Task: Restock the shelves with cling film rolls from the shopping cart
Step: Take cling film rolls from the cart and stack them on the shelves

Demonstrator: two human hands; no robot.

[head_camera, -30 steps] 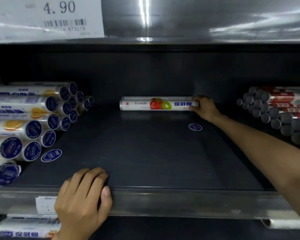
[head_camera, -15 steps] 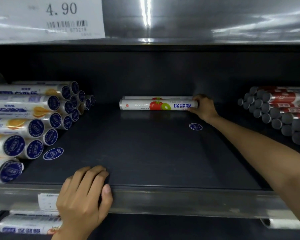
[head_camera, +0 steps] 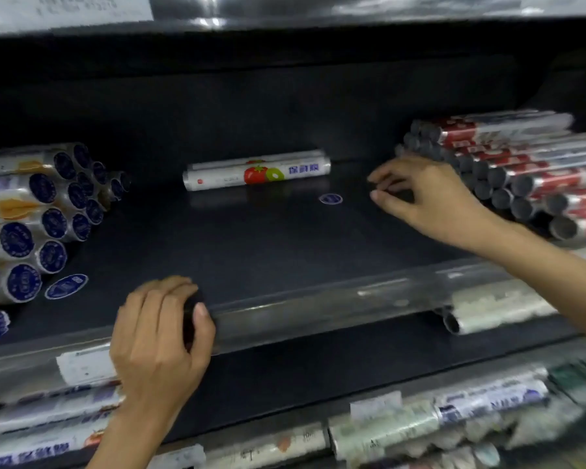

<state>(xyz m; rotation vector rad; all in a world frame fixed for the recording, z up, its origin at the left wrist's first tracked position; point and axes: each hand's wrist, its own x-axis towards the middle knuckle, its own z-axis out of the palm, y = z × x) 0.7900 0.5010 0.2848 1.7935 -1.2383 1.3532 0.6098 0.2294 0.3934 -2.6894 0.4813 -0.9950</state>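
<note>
Right hand point(head_camera: 430, 201) apparently empty; left hand point(head_camera: 159, 336) grips shelf edge point(head_camera: 318, 309).

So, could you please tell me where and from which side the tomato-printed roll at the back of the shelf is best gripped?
Probably around its right end, coming from the front right. The tomato-printed roll lies sideways across the shelf, a second roll close behind it, so only its front and top are free. The right hand, empty, is nearest that end.

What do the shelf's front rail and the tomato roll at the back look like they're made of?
Front rail: probably clear glossy plastic, since it shows highlights and the shelf edge behind it. Tomato roll: seemingly film in a shiny printed plastic wrapper, judging by the glare.
</note>
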